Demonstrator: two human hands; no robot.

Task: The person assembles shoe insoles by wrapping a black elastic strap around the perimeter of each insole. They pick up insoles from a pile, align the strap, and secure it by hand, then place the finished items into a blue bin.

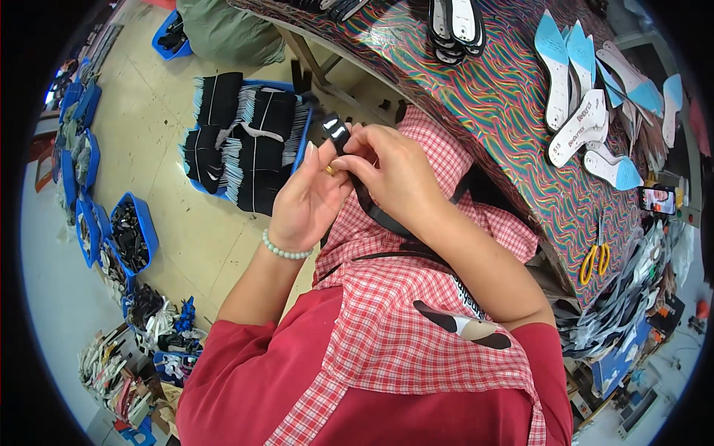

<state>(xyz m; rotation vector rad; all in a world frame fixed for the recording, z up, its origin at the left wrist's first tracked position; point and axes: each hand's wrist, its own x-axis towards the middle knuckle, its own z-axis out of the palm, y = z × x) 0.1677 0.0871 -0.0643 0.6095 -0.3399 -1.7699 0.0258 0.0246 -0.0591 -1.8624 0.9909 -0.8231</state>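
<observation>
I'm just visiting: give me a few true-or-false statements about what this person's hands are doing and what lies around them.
1. Both hands hold a black strap. True.
2. The left hand wears a wristwatch. False: a pale bead bracelet.
3. Yellow-handled scissors lie on the patterned table. True.
4. The right hand holds the scissors. False: it grips the strap.
5. The blue floor bin holds red parts. False: black ones.

Both forearms rise from the lower edge and meet mid-frame. The left hand (309, 197) cups upward; the right hand (390, 175) curls over it, fingertips pinched.
</observation>
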